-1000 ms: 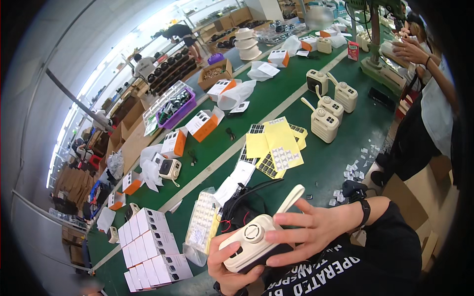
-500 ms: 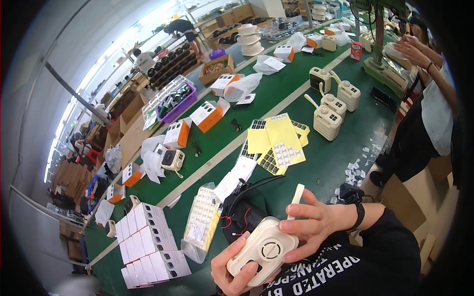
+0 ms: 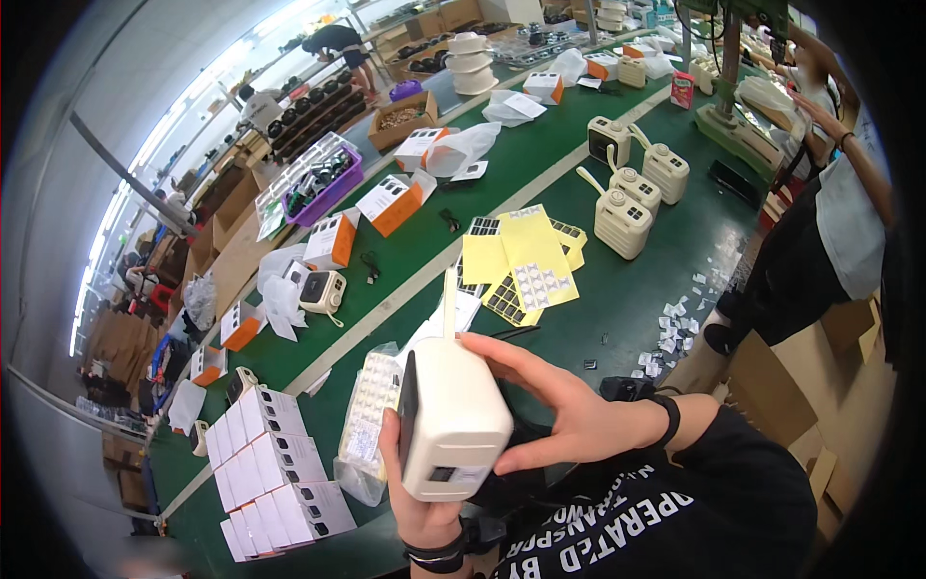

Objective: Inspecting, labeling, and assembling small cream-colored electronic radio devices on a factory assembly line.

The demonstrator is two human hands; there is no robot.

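- A cream device (image 3: pixel 463 410) is held on the near side of the yellow sheets (image 3: pixel 511 251), which are taken as the landmark; its body is moulded as a smooth, round-cornered box, seemingly of plastic.
- Its dark face is turned left, and a small rectangular recess, part dark and part pale, is shown at its near end.
- A flat cream strap (image 3: pixel 449 304) is attached at the far end and pointed toward the yellow sheets.
- The device is gripped from the left by the left hand (image 3: pixel 422 516); the thumb is laid along the dark face, while the other fingers are mostly hidden beneath.
- The device's right side is clasped by the right hand (image 3: pixel 559 410), half spread: fingers are stretched along the far edge, and the thumb is pressed near the lower corner.
- To the right of the yellow sheets, four similar cream units (image 3: pixel 620 224) are stood upright on the smooth green bench (image 3: pixel 598 309).
- Left of and nearer than the yellow sheets, glossy clear plastic is wrapped around a sticker sheet (image 3: pixel 365 415); beyond it, white cartons (image 3: pixel 275 473) are stacked in rows.
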